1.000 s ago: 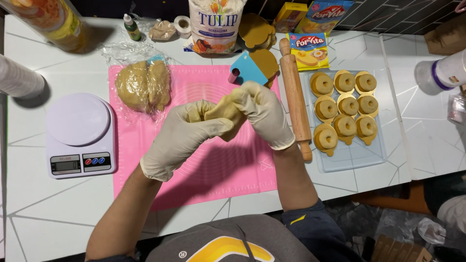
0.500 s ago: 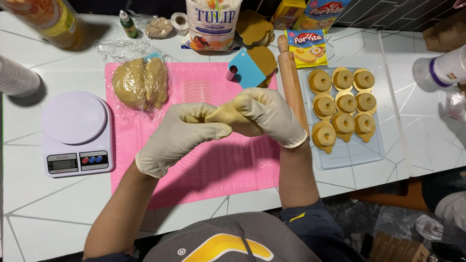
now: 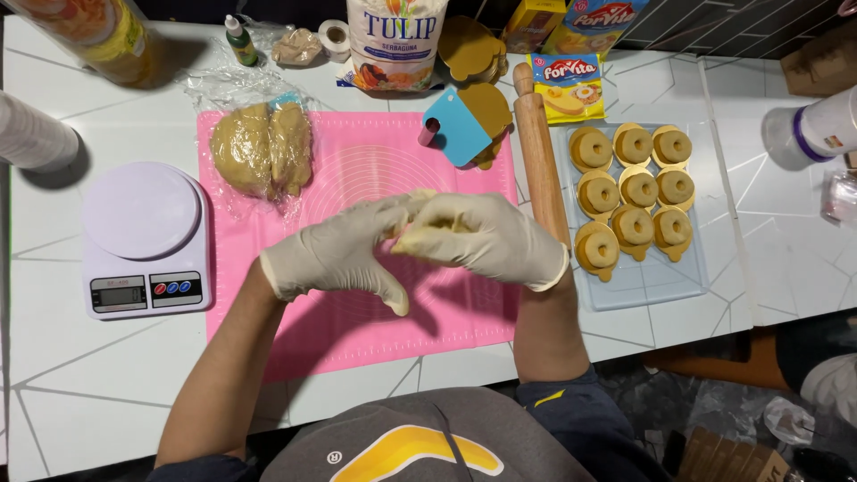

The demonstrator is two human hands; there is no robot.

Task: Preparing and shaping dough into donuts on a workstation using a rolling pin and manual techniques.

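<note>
Both my hands wear pale gloves and meet above the pink silicone mat. My right hand wraps a small piece of tan dough, and my left hand presses against it from the left. Most of the piece is hidden between the fingers. A bigger lump of dough lies on plastic wrap at the mat's far left corner.
A white kitchen scale sits left of the mat. A wooden rolling pin lies along its right edge, beside a clear tray of several shaped pastries. A blue scraper, a flour bag and packets stand behind.
Both hands have stayed together over the mat, turning and working the dough piece; the right hand now covers more of it and the left thumb points down.
</note>
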